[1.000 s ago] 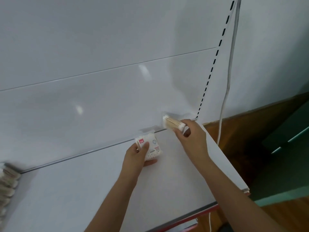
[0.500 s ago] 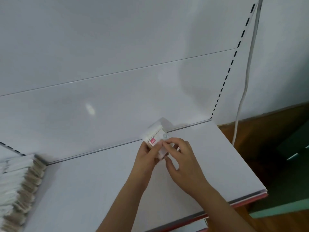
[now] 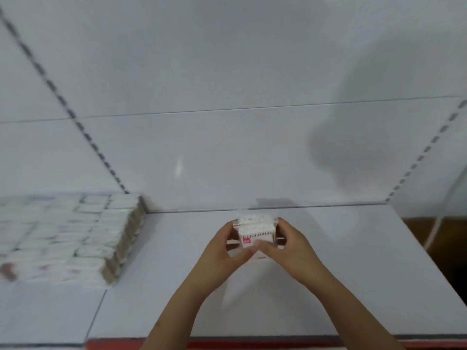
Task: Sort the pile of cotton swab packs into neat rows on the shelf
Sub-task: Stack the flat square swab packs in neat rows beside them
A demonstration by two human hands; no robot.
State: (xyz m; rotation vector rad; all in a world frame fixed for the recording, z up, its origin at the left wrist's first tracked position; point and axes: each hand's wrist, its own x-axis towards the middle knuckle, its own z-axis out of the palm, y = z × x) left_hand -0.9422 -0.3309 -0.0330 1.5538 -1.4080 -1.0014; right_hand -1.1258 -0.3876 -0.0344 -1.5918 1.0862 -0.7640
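Both hands have come together on the packs now, view swung left

Sorted rows of cotton swab packs (image 3: 70, 236) fill the shelf's (image 3: 341, 261) left back corner. Left hand (image 3: 222, 251) and right hand (image 3: 290, 246) pinch a small stack of swab packs (image 3: 255, 231) mid-shelf near the back edge. Next up, I'd guess: carry it left, line it up beside the rows.

right hand (image 3: 290, 245) joined left hand (image 3: 222, 248) | both now grip packs (image 3: 256, 232)
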